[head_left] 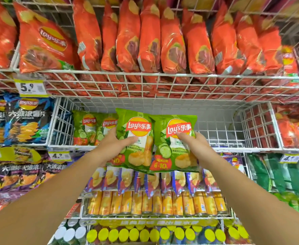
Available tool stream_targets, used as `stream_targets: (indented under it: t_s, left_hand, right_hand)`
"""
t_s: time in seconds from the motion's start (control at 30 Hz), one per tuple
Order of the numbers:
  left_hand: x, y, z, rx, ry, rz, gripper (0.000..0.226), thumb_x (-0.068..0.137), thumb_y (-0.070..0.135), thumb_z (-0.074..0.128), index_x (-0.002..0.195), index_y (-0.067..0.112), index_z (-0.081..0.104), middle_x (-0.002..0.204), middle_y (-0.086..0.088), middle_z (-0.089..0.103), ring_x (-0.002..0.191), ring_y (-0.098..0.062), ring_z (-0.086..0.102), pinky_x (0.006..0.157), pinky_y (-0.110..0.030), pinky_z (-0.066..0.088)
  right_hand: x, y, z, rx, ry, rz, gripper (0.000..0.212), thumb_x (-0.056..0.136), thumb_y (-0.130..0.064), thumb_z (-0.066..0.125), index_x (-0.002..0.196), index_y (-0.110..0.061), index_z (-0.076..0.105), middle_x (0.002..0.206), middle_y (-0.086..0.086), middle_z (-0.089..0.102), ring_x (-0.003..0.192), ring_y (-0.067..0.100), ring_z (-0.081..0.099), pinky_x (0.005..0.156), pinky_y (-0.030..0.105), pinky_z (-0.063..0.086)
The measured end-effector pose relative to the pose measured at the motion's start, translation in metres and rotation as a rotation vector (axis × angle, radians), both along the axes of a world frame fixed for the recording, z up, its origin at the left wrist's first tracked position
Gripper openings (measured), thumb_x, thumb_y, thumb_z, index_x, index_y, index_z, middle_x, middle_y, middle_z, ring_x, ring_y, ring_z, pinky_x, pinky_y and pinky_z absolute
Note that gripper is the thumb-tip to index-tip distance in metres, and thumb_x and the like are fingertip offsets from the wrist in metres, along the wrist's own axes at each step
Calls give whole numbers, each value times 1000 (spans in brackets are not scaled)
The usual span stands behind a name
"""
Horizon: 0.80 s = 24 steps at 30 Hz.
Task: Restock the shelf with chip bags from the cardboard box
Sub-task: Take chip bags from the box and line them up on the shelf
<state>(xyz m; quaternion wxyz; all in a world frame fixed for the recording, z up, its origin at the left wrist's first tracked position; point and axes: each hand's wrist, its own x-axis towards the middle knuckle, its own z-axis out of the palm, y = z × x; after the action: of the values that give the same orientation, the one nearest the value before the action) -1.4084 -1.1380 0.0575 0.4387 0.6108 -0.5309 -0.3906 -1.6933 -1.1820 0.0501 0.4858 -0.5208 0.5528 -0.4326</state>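
Person stands facing the snack rack, both arms raised. Left hand [113,145] grips the left green bag [136,137] at its left edge, thumb laid across the front, fingers behind. Right hand [196,145] grips the right green bag [176,147] at its right edge, thumb on the front just under the logo.

Both bags are upright, fronts out, side by side and touching. The left one laps slightly over the right at the seam. They hang in front of the middle wire basket [251,149], tops level with its opening, lower halves below its front rim. Neither rests in it.

Inside the basket, at its left end, shelved green bags [88,129] of the same print stand upright.

Upper tier: red bags [150,41] packed in a row, price tag [31,87] reading 5.9 at left. Below the hands: purple bags [154,182], then orange canisters [145,203]. Dark blue bags [26,119] sit to the basket's left.
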Motion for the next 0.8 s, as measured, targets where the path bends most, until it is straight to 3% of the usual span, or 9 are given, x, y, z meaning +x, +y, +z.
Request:
stream_targets:
  t_s: [0.07, 0.13, 0.23, 0.3, 0.4, 0.5, 0.63, 0.73, 0.8]
  left_hand:
    - [-5, -23, 0, 21, -4, -16, 81, 78, 56, 79, 142, 33, 36, 125, 19, 54, 120, -12, 52, 95, -31, 39]
    - [-14, -46, 2, 48, -12, 5, 103, 75, 61, 79, 155, 28, 23, 148, 9, 42, 137, -20, 42, 101, -34, 36]
    - [-34, -77, 8, 26, -40, 44, 86, 84, 50, 75, 152, 22, 31, 139, 8, 43, 125, -18, 45, 94, -29, 33]
    - [-47, -96, 9, 45, -103, 95, 90, 81, 55, 76, 151, 20, 33, 142, 2, 45, 129, -21, 45, 97, -29, 34]
    - [-56, -132, 1, 92, -153, 129, 121, 58, 86, 72, 154, 27, 28, 156, -1, 40, 141, -27, 40, 113, -45, 37]
    - [-58, -162, -16, 130, -174, 182, 133, 48, 96, 64, 155, 25, 30, 158, -1, 39, 142, -28, 40, 115, -49, 35]
    - [-62, -186, -25, 124, -137, 216, 107, 74, 75, 68, 150, 7, 38, 149, -3, 47, 137, -27, 44, 106, -37, 38]
    - [-65, -202, -29, 96, -120, 292, 81, 89, 54, 66, 150, 7, 39, 146, -9, 49, 134, -28, 46, 91, -29, 30]
    - [-69, -210, -31, 107, -140, 301, 75, 91, 52, 66, 148, 10, 42, 145, -10, 51, 132, -29, 48, 88, -27, 30]
  right_hand:
    - [-8, -22, 3, -6, 4, -7, 55, 67, -56, 83, 108, -22, 71, 104, 7, 78, 91, 29, 76, 75, 55, 64]
    - [-18, -48, 6, -12, 0, 4, 38, 79, -46, 81, 104, -20, 71, 104, 8, 78, 88, 28, 76, 70, 50, 65]
    - [-33, -86, 8, -10, 19, 25, 37, 79, -47, 81, 102, -20, 71, 105, 7, 78, 95, 28, 75, 81, 53, 63]
    - [-44, -111, 6, 1, 14, 41, 49, 73, -52, 83, 106, -18, 72, 106, 7, 78, 99, 29, 75, 87, 55, 61]
    - [-60, -151, -4, 29, 22, 45, 94, 45, -74, 87, 117, -18, 70, 107, 3, 79, 97, 27, 76, 90, 56, 60]
    - [-73, -185, -18, 61, 28, 76, 98, 42, -76, 87, 119, -18, 70, 109, 5, 78, 95, 29, 76, 82, 58, 62]
    - [-81, -215, -37, 59, 34, 57, 115, 38, -86, 83, 129, -19, 64, 109, 2, 75, 95, 23, 72, 83, 49, 62]
    - [-78, -225, -43, 40, 15, 18, 82, 71, -62, 83, 131, -11, 58, 93, -4, 65, 74, 11, 60, 62, 31, 51]
    - [-78, -233, -51, 40, 5, 23, 79, 72, -55, 85, 131, -9, 57, 99, -1, 67, 77, 7, 59, 61, 27, 50]
